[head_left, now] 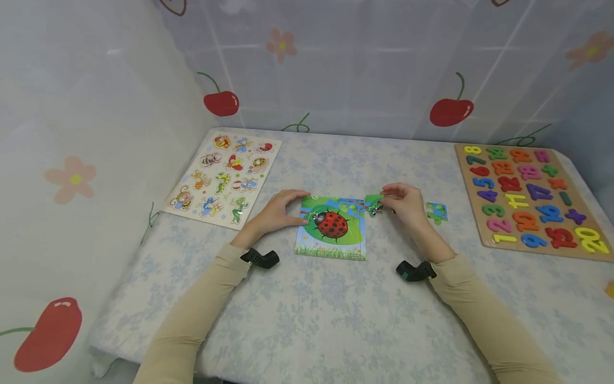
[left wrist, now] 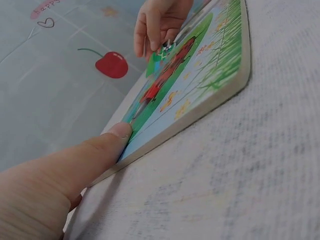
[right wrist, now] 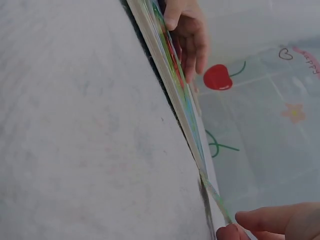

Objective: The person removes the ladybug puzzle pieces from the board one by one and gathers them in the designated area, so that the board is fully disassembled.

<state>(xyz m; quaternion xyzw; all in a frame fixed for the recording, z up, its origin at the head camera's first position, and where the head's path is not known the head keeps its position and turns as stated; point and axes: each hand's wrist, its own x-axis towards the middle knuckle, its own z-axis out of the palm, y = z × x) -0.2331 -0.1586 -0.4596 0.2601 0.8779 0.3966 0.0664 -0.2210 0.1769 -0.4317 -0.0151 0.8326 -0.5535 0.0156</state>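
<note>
A square ladybug jigsaw puzzle (head_left: 334, 229) lies flat in the middle of the table in the head view. My left hand (head_left: 275, 212) rests at its upper left corner, the thumb touching the left edge and the fingers stretched to the top edge. In the left wrist view the left thumb (left wrist: 102, 150) lies on the board's rim. My right hand (head_left: 406, 207) pinches a green puzzle piece (head_left: 372, 204) just beside the board's upper right corner. In the right wrist view that piece (right wrist: 216, 194) tilts between thumb and fingertips. Another blue-green piece (head_left: 437, 212) lies right of the right hand.
At the left lies a white insect puzzle board (head_left: 224, 178). A wooden number board (head_left: 527, 200) with colourful numerals is on the right. The tablecloth (head_left: 331, 314) is pale with blue flowers, and a patterned curtain (head_left: 336, 69) hangs behind. A yellow thing (head_left: 610, 289) shows at the right edge.
</note>
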